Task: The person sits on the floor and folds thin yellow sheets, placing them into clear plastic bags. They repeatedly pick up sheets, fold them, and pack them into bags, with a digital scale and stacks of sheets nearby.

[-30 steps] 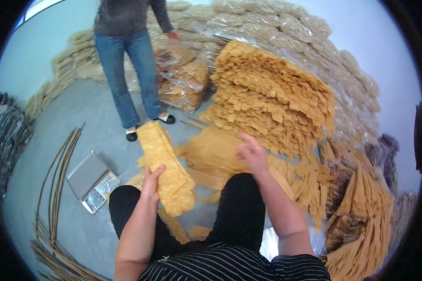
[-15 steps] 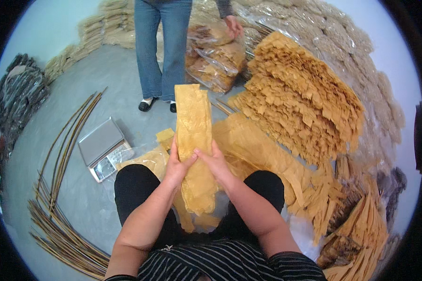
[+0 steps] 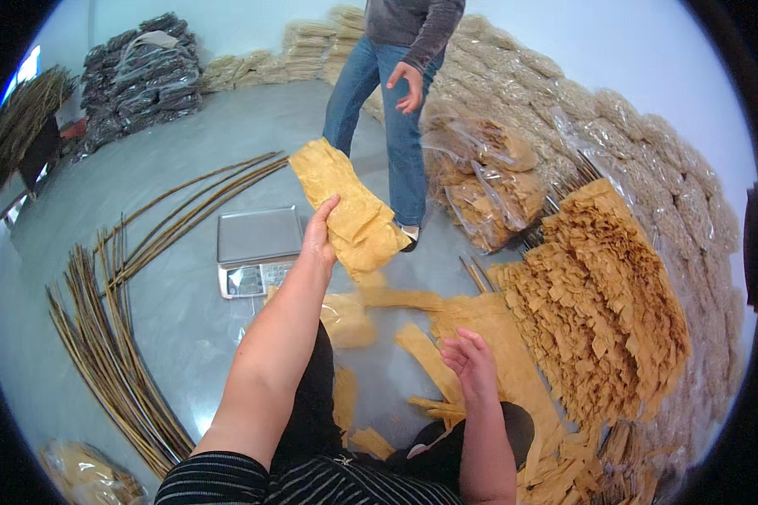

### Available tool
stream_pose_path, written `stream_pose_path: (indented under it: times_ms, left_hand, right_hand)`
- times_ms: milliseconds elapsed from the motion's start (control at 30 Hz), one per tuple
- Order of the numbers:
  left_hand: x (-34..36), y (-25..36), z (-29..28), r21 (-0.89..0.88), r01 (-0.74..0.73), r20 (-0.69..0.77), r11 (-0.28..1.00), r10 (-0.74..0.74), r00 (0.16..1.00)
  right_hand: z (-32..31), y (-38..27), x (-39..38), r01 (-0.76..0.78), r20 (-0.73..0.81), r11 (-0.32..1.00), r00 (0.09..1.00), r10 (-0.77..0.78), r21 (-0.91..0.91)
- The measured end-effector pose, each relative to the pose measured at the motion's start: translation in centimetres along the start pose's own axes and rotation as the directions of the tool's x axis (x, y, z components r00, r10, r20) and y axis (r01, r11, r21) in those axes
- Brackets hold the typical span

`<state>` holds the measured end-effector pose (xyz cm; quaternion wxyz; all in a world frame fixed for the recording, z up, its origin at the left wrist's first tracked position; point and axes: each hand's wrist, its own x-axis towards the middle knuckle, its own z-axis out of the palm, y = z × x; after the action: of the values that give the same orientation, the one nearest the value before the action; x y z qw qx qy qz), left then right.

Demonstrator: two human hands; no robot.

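Note:
My left hand point(image 3: 320, 231) is closed on a folded bundle of yellow, crinkled sheets point(image 3: 354, 223), held out at arm's length in front of the other person's legs. My right hand point(image 3: 472, 362) is open and empty, fingers loosely bent, over loose yellow sheets point(image 3: 488, 316) on the floor. Just left of the bundle stands a silver digital scale point(image 3: 258, 234). To the right rises a tall, ragged pile of the same yellow sheets point(image 3: 606, 303).
A co-worker point(image 3: 410, 42) stands ahead, an empty hand point(image 3: 408, 88) above the bundle. Long thin canes point(image 3: 135, 353) lie on the grey floor point(image 3: 156, 126) at left. Plastic bags of brown material point(image 3: 488, 194), pale bundles point(image 3: 665, 160) and dark bagged bundles point(image 3: 135, 76) line the walls.
My left hand has lifted the bundle forward toward the co-worker. My right hand gripped it and has now let go, moving down-right. The view has swung, showing more of the left wall.

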<state>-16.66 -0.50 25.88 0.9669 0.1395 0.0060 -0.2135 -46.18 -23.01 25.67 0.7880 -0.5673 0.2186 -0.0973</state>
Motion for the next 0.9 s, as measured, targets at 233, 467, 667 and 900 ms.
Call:
stream_pose_path:
  times_ms: [233, 467, 667, 900]
  left_hand:
    - [2.5, 5.4, -4.6, 0.04, -0.22, 0.007, 0.975, 0.22, 0.976]
    - [2.2, 7.3, -5.3, 0.069, -0.239, -0.097, 0.968, 0.245, 0.965]
    - [1.3, 8.7, -4.9, 0.107, -0.32, -0.066, 0.941, 0.328, 0.942]
    - [0.7, 9.8, -5.3, 0.094, -0.365, -0.044, 0.926, 0.37, 0.928]
  right_hand:
    - [1.1, 0.3, 0.7, -0.048, -0.017, 0.999, 0.999, 0.049, 0.023]
    - [1.9, 1.2, 1.0, -0.052, 0.011, 0.999, 0.999, 0.052, 0.013]
    - [2.4, 1.7, 1.1, -0.077, 0.036, 0.996, 0.996, 0.078, -0.046]
    - [2.2, 1.9, 0.8, -0.084, 0.046, 0.995, 0.995, 0.086, -0.056]
